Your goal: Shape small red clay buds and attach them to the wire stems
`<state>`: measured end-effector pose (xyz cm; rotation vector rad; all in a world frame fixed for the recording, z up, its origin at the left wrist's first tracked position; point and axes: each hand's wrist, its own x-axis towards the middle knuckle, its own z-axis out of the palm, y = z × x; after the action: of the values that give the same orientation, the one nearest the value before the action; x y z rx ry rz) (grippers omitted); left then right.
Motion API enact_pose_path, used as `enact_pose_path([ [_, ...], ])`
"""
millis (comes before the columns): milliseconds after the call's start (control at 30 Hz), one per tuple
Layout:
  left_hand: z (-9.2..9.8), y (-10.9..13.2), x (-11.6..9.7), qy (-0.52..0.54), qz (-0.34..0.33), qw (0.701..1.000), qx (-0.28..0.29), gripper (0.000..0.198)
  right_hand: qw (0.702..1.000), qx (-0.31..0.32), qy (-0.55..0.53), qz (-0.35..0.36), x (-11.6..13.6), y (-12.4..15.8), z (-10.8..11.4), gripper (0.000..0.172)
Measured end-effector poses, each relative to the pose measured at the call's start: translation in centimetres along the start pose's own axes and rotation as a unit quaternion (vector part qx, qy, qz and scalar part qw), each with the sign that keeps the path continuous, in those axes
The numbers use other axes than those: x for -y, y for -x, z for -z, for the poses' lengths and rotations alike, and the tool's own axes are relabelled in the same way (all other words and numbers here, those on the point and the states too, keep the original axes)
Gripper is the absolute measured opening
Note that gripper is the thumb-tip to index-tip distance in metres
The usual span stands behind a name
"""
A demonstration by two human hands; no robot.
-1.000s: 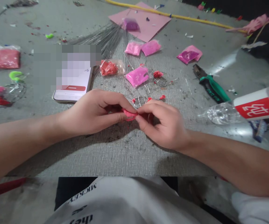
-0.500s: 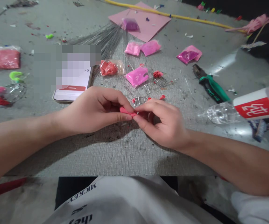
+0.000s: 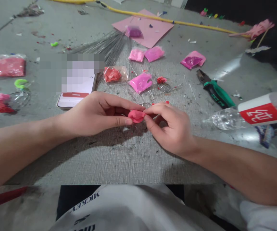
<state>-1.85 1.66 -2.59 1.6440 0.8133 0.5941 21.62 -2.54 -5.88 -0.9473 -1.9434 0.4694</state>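
Note:
A lump of pinkish-red modelling clay point(image 3: 136, 116) is held just above the table, between both hands. My left hand point(image 3: 97, 114) pinches its left side, thumb below and fingers stretched along behind it. On the clay's right edge, my right hand point(image 3: 171, 126) grips with thumb and index finger; its other fingers are curled in. Partly hidden behind my fingertips lies a wire piece point(image 3: 146, 104) with small red bits. Farther back are a packet of pink clay point(image 3: 140, 82), an opened packet of red clay point(image 3: 112, 74) and a coiled wire with a red clay flower point(image 3: 162, 80).
A phone point(image 3: 77, 86) lies behind my left wrist. Pliers with green-black handles point(image 3: 216, 91) and a plastic bottle point(image 3: 261, 112) lie to the right. More clay packets point(image 3: 154, 53), thin wires point(image 3: 104, 43) and a pink sheet point(image 3: 153, 32) are at the back. A wire-and-clay piece point(image 3: 2, 103) sits left.
The clay now shows more of itself, rounded and folded between the fingers. My left fingers have straightened and my right fingertips have shifted slightly right. The view has tilted a little.

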Motion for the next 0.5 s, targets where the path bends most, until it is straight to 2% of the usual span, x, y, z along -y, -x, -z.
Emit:
enact_pose_path([
  [300,-0.9,0.2,0.0,-0.014,-0.024,0.998,-0.054,0.015,0.997,0.046,-0.010,0.066,0.2,-0.1,-0.2,0.021],
  [400,-1.2,0.4,-0.1,0.000,-0.032,0.998,-0.061,0.018,0.998,0.046,-0.013,0.049,0.3,0.0,-0.3,0.016],
  [500,-1.4,0.4,-0.2,0.024,-0.038,0.997,-0.059,0.019,0.998,0.044,-0.014,0.031,0.4,0.1,-0.3,0.020],
])
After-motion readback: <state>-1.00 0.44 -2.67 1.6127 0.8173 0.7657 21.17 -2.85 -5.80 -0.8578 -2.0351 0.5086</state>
